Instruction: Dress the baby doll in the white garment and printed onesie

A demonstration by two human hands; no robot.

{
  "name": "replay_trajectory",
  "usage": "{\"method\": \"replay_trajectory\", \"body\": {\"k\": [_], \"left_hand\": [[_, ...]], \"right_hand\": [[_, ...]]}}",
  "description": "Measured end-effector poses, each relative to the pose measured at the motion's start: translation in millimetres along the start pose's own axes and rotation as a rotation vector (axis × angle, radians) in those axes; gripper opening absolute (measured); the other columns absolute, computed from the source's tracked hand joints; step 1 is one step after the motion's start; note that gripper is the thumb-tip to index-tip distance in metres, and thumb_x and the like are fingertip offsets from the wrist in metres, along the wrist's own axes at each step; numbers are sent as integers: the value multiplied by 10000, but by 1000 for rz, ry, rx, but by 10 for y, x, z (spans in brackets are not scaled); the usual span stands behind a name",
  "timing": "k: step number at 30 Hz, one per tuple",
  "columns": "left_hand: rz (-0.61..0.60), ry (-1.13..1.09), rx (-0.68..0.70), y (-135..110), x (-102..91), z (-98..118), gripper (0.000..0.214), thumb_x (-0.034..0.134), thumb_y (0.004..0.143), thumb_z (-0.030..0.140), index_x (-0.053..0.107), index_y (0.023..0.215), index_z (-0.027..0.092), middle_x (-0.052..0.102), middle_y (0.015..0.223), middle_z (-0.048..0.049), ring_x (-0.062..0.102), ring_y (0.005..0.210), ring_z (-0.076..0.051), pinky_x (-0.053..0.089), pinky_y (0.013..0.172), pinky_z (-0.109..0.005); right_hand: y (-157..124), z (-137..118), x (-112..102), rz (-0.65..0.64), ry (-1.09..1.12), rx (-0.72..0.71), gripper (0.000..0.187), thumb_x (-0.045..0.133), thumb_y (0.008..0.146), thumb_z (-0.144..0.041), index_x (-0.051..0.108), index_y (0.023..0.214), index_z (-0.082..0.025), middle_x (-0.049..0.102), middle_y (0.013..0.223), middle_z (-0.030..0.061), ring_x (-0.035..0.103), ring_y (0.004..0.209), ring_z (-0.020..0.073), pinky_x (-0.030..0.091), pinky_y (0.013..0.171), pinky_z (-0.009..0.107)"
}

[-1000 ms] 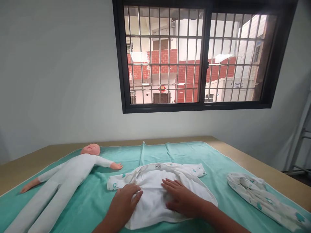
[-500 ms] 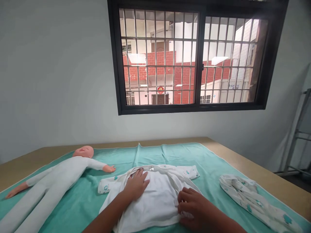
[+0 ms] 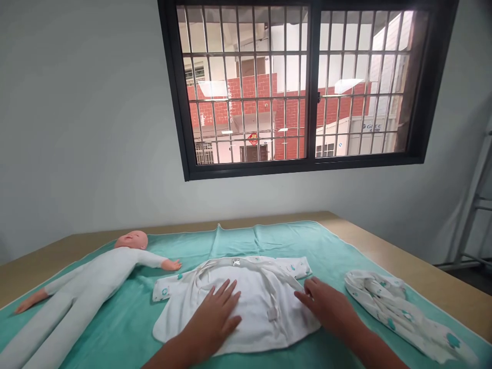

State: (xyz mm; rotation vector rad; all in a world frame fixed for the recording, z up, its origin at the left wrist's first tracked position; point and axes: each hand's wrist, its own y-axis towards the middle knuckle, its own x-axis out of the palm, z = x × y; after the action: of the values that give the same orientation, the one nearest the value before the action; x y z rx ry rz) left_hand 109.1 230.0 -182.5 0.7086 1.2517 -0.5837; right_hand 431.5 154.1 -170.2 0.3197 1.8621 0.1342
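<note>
A white baby shirt (image 3: 253, 312) lies spread with its front opened, short sleeves printed with green motifs, and a small label at its neck. My left hand (image 3: 217, 318) rests palm down on the shirt's left half, fingers stretched out. At the right edge of the shirt, just below its right sleeve, is my right hand (image 3: 325, 305). Its thumb and fingers are bent but apart, and I see no cloth held between them. To the left a baby doll (image 3: 92, 277) in a white body lies on its back.
A green cloth (image 3: 288, 238) covers most of the wooden table (image 3: 369, 243). Printed baby trousers (image 3: 407, 312), bunched up, lie to the right. Behind the table is a wall with a barred window (image 3: 307, 92). A metal frame (image 3: 474, 205) stands at far right.
My right hand has moved up and outward to the right, and the shirt's right front panel now lies spread flatter. My left hand has slid down the shirt toward me.
</note>
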Motion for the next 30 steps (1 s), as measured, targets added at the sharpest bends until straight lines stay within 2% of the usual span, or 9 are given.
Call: {"method": "replay_trajectory", "body": {"k": [5, 12, 14, 16, 18, 20, 24, 27, 30], "left_hand": [[-115, -25, 87, -260, -39, 230, 572, 332, 946, 548, 223, 1484, 389, 169, 1577, -36, 184, 1442, -362, 220, 1106, -676], [-177, -76, 111, -293, -36, 239, 631, 378, 911, 595, 244, 1484, 366, 180, 1579, -88, 201, 1431, -403, 156, 1064, -754], [-93, -96, 95, -323, -10, 223, 568, 482, 885, 545, 408, 1400, 318, 306, 1549, -104, 314, 1396, -379, 220, 1091, -697], [40, -111, 54, -365, 11, 210, 366, 569, 860, 403, 557, 1203, 276, 479, 1438, -94, 467, 1285, -313, 360, 1074, -558], [112, -137, 24, -406, 16, 200, 216, 610, 822, 279, 595, 1036, 259, 594, 1270, -64, 569, 1115, -242, 465, 954, -412], [109, -168, 24, -437, -2, 195, 185, 639, 796, 232, 593, 972, 258, 629, 1152, -32, 593, 1008, -199, 476, 856, -333], [60, -78, 98, -451, -84, 219, 82, 597, 849, 253, 579, 929, 245, 637, 1106, -19, 590, 979, -198, 448, 828, -335], [37, 83, 158, -438, -135, 274, 96, 475, 915, 242, 570, 909, 224, 649, 1047, -35, 588, 925, -219, 440, 796, -374], [63, 71, 128, -430, -147, 316, 145, 427, 924, 221, 561, 870, 216, 650, 951, -31, 580, 865, -205, 429, 749, -358]], "right_hand": [[42, 166, 77, -77, -40, 101, 311, 479, 867, -488, 505, 705, -224, 640, 738, 28, 584, 678, 214, 221, 536, 297], [14, 93, 34, -118, -63, 144, 291, 488, 850, -460, 501, 683, -222, 646, 732, 38, 587, 670, 222, 229, 530, 291], [33, 80, 33, -122, 28, 131, 313, 473, 852, -447, 468, 642, -217, 626, 704, 31, 568, 661, 210, 256, 536, 286], [65, 81, 41, -115, 186, 148, 327, 456, 856, -456, 440, 638, -213, 601, 685, 25, 546, 642, 190, 297, 533, 278], [96, 101, 55, -155, 404, 197, 309, 449, 858, -479, 466, 699, -215, 590, 691, 12, 527, 601, 162, 334, 516, 262], [115, 145, 74, -237, 604, 267, 296, 468, 850, -508, 516, 818, -217, 598, 717, 0, 514, 555, 134, 349, 488, 242], [128, 282, 113, -329, 784, 336, 383, 538, 813, -548, 548, 1003, -216, 638, 782, 8, 503, 515, 104, 319, 443, 215], [147, 373, 115, -346, 778, 348, 441, 560, 795, -570, 562, 1042, -204, 661, 791, 23, 465, 475, 88, 280, 419, 211], [181, 430, 91, -367, 738, 345, 479, 586, 772, -584, 593, 1057, -200, 672, 768, 29, 482, 484, 98, 288, 428, 217]]}}
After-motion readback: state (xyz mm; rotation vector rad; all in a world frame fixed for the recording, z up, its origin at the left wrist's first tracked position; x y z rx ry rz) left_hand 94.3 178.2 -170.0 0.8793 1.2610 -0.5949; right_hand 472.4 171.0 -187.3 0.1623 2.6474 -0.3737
